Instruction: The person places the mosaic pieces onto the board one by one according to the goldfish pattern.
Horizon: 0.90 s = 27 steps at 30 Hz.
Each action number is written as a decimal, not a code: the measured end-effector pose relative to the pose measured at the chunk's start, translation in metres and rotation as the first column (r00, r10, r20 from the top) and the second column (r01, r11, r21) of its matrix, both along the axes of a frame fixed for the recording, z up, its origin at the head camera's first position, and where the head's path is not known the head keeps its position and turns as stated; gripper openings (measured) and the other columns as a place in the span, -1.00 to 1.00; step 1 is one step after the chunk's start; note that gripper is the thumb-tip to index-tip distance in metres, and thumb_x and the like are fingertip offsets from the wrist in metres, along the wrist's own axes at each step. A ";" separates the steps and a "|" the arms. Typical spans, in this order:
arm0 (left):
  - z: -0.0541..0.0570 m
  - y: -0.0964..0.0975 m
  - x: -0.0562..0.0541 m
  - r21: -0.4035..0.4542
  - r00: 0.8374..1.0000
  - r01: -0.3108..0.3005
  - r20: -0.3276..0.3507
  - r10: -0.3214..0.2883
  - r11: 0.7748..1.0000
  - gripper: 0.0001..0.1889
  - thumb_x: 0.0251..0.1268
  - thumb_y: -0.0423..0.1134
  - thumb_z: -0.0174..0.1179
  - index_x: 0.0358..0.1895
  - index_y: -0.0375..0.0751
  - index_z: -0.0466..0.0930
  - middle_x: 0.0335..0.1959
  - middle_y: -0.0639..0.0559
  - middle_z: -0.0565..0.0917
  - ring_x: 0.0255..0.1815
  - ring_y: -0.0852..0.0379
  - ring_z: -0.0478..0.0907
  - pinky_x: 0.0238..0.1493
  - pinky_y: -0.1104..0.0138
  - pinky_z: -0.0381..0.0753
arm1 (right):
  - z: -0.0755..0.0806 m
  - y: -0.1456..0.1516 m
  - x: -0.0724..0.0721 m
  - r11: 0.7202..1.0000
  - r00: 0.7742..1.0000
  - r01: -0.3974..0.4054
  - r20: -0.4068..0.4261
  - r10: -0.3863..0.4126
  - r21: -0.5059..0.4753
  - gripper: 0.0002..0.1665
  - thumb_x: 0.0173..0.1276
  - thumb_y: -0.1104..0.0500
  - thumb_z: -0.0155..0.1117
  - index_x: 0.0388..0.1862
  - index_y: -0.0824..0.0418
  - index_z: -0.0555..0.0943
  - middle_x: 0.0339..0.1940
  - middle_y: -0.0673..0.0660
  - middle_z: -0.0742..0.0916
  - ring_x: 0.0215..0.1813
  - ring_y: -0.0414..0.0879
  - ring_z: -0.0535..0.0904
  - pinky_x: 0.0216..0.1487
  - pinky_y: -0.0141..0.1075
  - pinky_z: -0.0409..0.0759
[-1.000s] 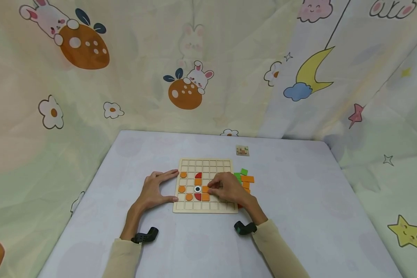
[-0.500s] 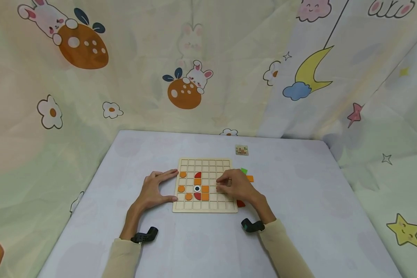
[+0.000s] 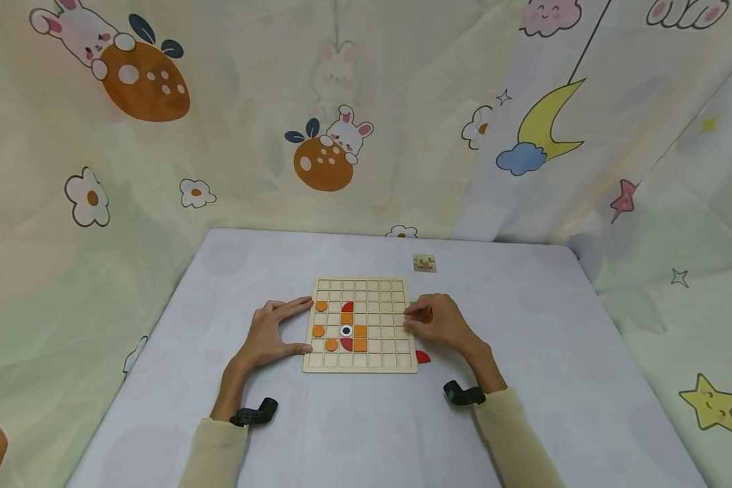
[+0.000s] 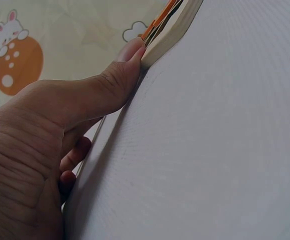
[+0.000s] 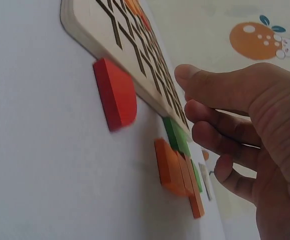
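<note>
A wooden grid board (image 3: 387, 291) lies on the table, bearing orange discs (image 3: 321, 306), orange squares (image 3: 360, 345), red quarter-circles (image 3: 348, 307) and a black-and-white eye piece (image 3: 346, 331). My left hand (image 3: 270, 335) rests at the board's left edge, thumb and fingers spread against it. Over the right edge is my right hand (image 3: 444, 324), its fingers loosely bent with nothing between them in the right wrist view. Below it there, orange pieces (image 5: 169, 167) and a green piece (image 5: 175, 135) lie beside the board, mostly hidden by the hand in the head view.
A loose red quarter-circle (image 3: 423, 356) sits by the board's lower right edge. Behind the board lies a small patterned card (image 3: 424, 263). A printed cloth (image 3: 244, 122) hangs behind the white table (image 3: 354, 434).
My right hand has moved right, from the orange squares on the board to over the loose pieces beside it. The left hand has stayed at the board's edge.
</note>
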<state>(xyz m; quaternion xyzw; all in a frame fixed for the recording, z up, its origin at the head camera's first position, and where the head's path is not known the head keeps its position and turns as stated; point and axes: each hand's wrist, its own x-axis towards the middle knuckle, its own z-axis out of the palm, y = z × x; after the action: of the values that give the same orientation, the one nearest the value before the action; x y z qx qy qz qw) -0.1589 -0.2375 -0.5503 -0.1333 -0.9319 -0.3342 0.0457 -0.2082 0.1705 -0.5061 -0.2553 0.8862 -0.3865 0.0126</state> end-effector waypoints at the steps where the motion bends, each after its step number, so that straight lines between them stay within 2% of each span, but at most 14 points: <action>1: 0.000 0.000 0.000 -0.002 1.000 0.000 -0.001 0.000 1.000 0.06 -0.13 0.24 0.73 0.58 0.16 0.55 0.62 0.12 0.56 0.30 -0.06 0.45 0.39 -0.16 0.24 | 0.000 0.003 0.000 1.000 1.000 0.002 -0.004 -0.002 -0.007 -0.79 0.26 0.29 0.68 -0.13 0.25 0.89 -0.34 -0.01 0.84 -0.27 -0.20 0.68 -0.15 -0.26 0.66; 8: 0.000 0.001 0.000 -0.008 1.000 -0.001 0.003 0.001 1.000 0.06 -0.14 0.25 0.73 0.58 0.16 0.55 0.62 0.13 0.55 0.29 -0.06 0.45 0.37 -0.14 0.25 | -0.003 0.020 -0.004 0.999 0.998 0.049 -0.034 -0.049 -0.006 -0.74 0.21 0.28 0.73 -0.11 0.24 0.90 -0.32 0.00 0.85 -0.25 -0.19 0.67 -0.16 -0.34 0.62; 14: 0.000 0.000 -0.001 -0.020 1.000 -0.007 0.003 0.007 1.000 0.05 -0.12 0.26 0.72 0.59 0.17 0.54 0.62 0.13 0.55 0.30 -0.06 0.45 0.38 -0.14 0.24 | -0.003 0.034 -0.004 0.996 0.994 0.092 -0.052 -0.092 0.003 -0.72 0.20 0.25 0.75 -0.09 0.19 0.90 -0.34 -0.03 0.85 -0.27 -0.13 0.63 -0.15 -0.25 0.51; 17: 0.000 0.001 -0.001 -0.016 1.000 -0.007 0.006 0.007 1.000 0.05 -0.11 0.26 0.73 0.59 0.16 0.54 0.62 0.13 0.55 0.30 -0.05 0.44 0.38 -0.15 0.24 | -0.003 0.041 -0.003 0.995 0.993 0.104 -0.060 -0.104 -0.003 -0.68 0.19 0.24 0.76 -0.06 0.19 0.90 -0.33 -0.02 0.86 -0.25 -0.12 0.65 -0.13 -0.25 0.51; 27: 0.000 0.001 0.000 -0.002 1.000 -0.011 0.012 0.011 1.000 0.05 -0.12 0.26 0.72 0.58 0.18 0.55 0.62 0.15 0.55 0.28 -0.03 0.44 0.37 -0.13 0.24 | -0.006 0.059 -0.006 0.985 0.984 0.171 -0.050 -0.170 0.021 -0.68 0.20 0.28 0.73 -0.04 0.21 0.90 -0.18 0.06 0.91 -0.15 -0.02 0.69 -0.07 -0.21 0.52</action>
<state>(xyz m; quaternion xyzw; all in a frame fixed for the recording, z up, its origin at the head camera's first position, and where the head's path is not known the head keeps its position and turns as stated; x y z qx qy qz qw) -0.1587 -0.2367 -0.5503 -0.1264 -0.9331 -0.3340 0.0417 -0.2139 0.2297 -0.5120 -0.1873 0.9097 -0.3687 -0.0386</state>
